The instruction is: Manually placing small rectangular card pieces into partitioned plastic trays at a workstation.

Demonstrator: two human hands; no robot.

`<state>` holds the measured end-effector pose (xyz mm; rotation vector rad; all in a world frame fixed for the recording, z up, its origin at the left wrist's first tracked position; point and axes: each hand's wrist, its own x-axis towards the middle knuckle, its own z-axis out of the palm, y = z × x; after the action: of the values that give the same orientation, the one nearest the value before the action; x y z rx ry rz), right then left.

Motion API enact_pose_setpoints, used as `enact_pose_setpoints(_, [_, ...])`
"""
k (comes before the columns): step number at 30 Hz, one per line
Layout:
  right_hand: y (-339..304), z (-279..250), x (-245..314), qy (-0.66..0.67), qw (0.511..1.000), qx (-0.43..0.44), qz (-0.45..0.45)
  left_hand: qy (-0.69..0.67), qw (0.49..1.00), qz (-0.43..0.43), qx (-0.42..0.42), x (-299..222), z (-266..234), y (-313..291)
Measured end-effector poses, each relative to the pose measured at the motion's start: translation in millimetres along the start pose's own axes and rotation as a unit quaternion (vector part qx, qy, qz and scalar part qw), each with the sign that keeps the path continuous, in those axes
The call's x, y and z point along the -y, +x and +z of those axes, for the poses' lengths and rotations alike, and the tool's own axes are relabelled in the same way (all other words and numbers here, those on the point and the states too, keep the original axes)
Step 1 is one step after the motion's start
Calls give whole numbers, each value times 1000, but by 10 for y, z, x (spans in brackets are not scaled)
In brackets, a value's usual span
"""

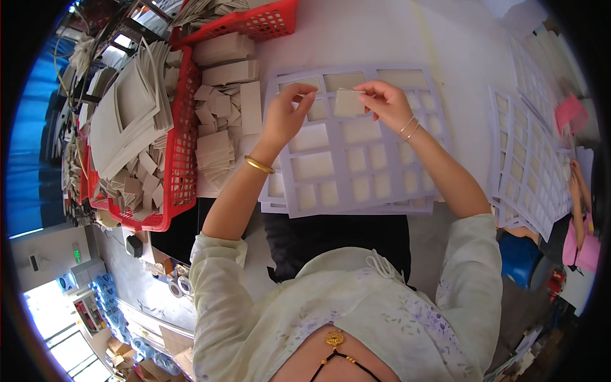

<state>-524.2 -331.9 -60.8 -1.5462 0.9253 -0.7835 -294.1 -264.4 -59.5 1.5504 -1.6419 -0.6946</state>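
A pale purple sheet divided into rectangular windows [338, 158] lies on a stack of similar sheets, with cream-grey board showing in many windows. My right hand [387, 103] pinches a small stack of grey cardboard pieces [348, 102] over the upper middle of the sheet. To its left, my left hand [287, 114] is over the upper left windows, thumb and index finger brought together in a pinch. Whether anything small is between those fingertips cannot be made out.
Left of the sheets lie stacked and loose cardboard pieces [219, 105]. Beyond them stands a red perforated basket [181, 140] full of cardboard, with another red basket [270, 22] at the back. More windowed sheets [525, 162] lie at right, near another person's arm [578, 197].
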Motion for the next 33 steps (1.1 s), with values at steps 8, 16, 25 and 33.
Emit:
enact_pose_setpoints(8, [10, 14, 31, -35, 996, 33, -71, -353, 903, -202, 138, -142, 186, 161])
enact_pose_setpoints(16, [152, -173, 8, 38, 996, -76, -4, -318, 922, -219, 31, 71, 301, 291])
enact_pose_setpoints(25, [282, -345, -90, 31, 990, -130, 33, -74, 990, -103, 60, 249, 442, 403])
enact_pose_setpoints(33, [312, -357, -185, 36, 989, -142, 34, -56, 989, -82, 108, 377, 477, 567])
